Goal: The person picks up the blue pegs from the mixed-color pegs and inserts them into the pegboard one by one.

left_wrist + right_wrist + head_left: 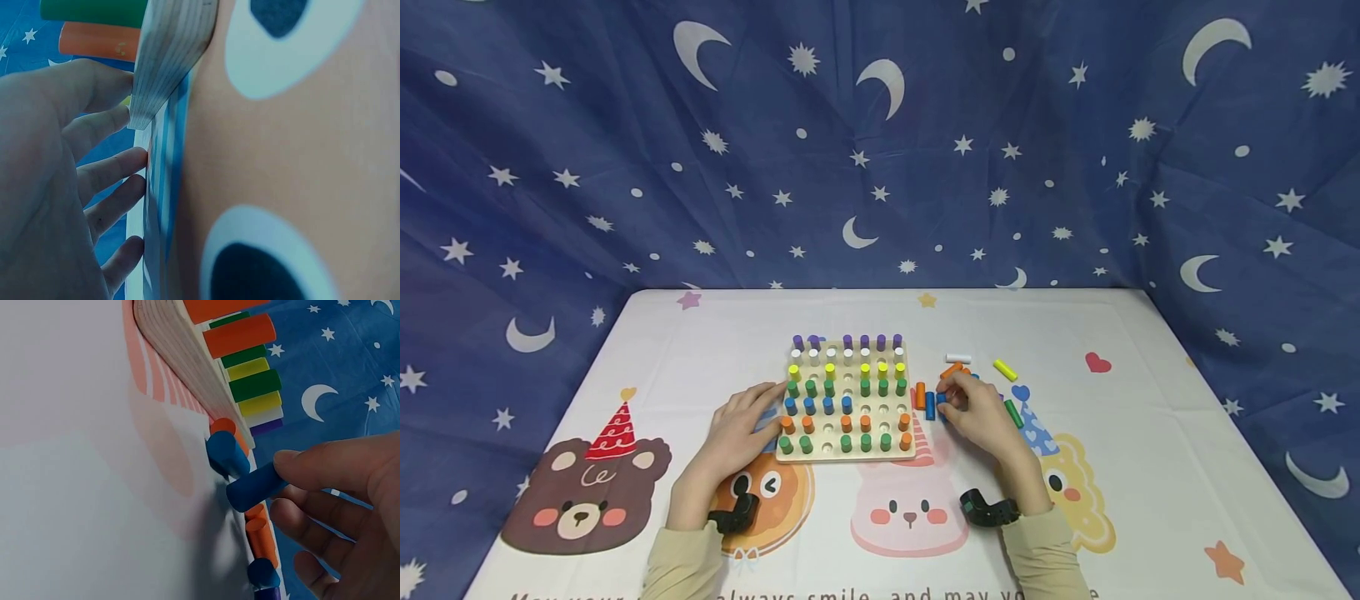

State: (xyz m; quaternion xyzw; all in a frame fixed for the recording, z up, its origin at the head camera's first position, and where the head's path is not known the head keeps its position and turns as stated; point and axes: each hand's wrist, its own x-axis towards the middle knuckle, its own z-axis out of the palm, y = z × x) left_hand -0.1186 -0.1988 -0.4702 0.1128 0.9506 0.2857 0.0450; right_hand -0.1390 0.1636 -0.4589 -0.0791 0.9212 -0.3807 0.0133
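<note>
Blue peg (255, 489), right of centre in frame — likely light, stiff; I'd pinch its end, as my right hand (979, 413) does — left hand (739, 430) spread against the board (850, 457).

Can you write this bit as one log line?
left hand: touching board | right hand: pinching blue peg | loose pegs: beside board
</note>
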